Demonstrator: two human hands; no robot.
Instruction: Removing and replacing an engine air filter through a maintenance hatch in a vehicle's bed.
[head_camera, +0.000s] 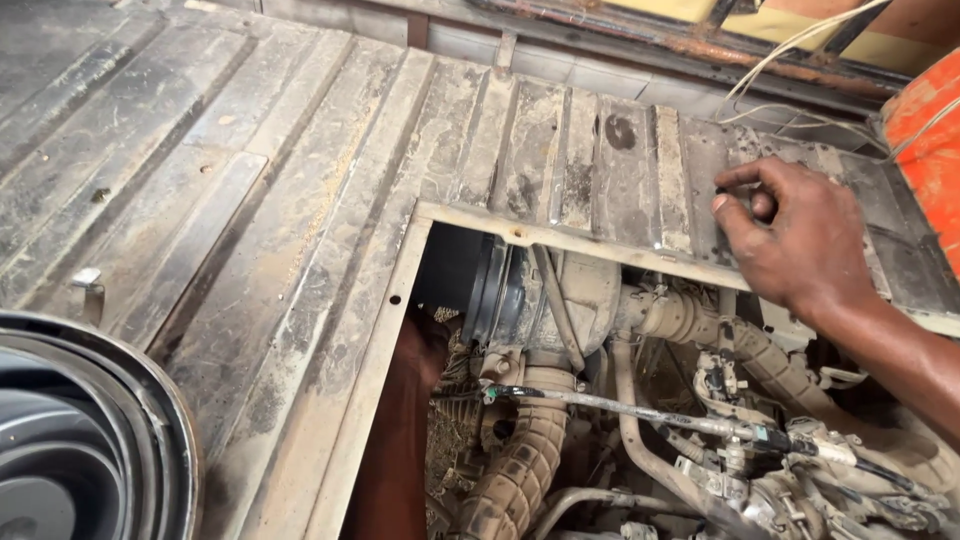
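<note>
Ribbed, dusty floor panel (300, 200) spreads wide, its hatch cover already off and the engine bay (640, 400) lying open beneath, crammed with corrugated hose (515, 470), a thin rod (620, 402) and grimy fittings. Right hand (800, 240) rests on the panel at the opening's far edge, fingers curled, holding nothing. Left hand isn't showing. Dark round tub (90, 440) sits lower left, contents unclear.
</note>
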